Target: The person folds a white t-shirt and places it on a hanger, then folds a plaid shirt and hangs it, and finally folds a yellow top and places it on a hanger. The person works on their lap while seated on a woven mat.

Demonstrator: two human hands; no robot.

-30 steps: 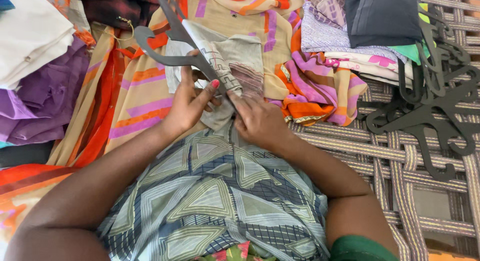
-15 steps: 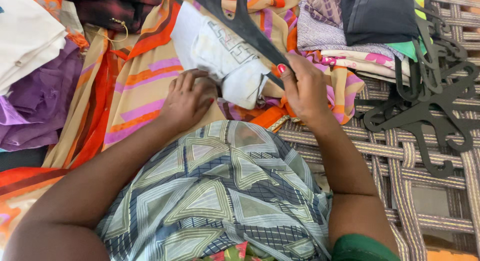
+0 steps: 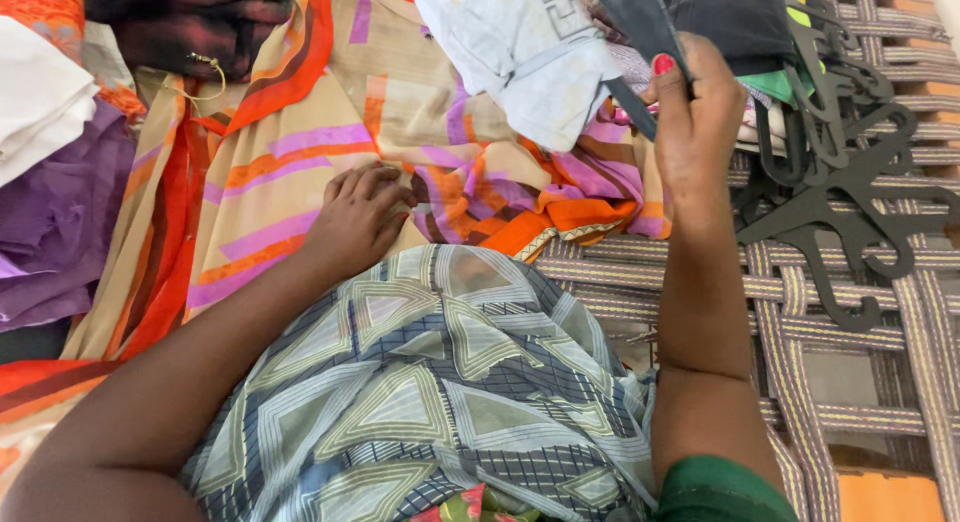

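Both arms are bare from shoulder to fingertips. The right hand point(image 3: 695, 117) at one o'clock has a thumbnail painted bright pink-red; the left hand point(image 3: 360, 217) at ten o'clock shows a trace of the same polish. A green sleeve edge point(image 3: 720, 492) sits at five o'clock. The lap at six o'clock is covered by a garment point(image 3: 440, 382) printed with grey-green triangles, navy lines and cream bands.

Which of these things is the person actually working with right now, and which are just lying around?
In hand:
- dark hanger, gripped by the right hand
- pale garment hanging from it
- striped orange and beige cloth, under the left hand

Lying about:
- pile of dark hangers
- folded clothes stack
- purple cloth
- white cloth
- woven mat
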